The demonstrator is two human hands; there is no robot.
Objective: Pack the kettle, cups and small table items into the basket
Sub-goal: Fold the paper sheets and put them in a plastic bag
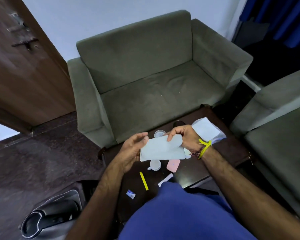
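You had pale blue folded paper napkin [160, 150] mid-frame, over dark wooden table [194, 168]: right hand [184, 135] pinching top edge, left hand [133, 149] cupping left end, probably folding for packing. White ceramic cup [155, 165] waited just below napkin. Basket not visible.

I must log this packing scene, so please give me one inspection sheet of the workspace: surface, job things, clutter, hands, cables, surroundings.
Surface: dark wooden table, low, in front of the person.
Job's things: white cup upright below the held paper; clear glass beyond it; pink flat case beside the cup; yellow strip; small blue-white sachet; kettle at lower left, off the table. No basket is seen.
Clutter: white sheet in plastic at the far table corner; white slip.
Hands: left hand supports the pale folded paper; right hand pinches its top edge.
Cables: nothing seen.
Surroundings: green sofa, second sofa at right, brown door, blue curtain.
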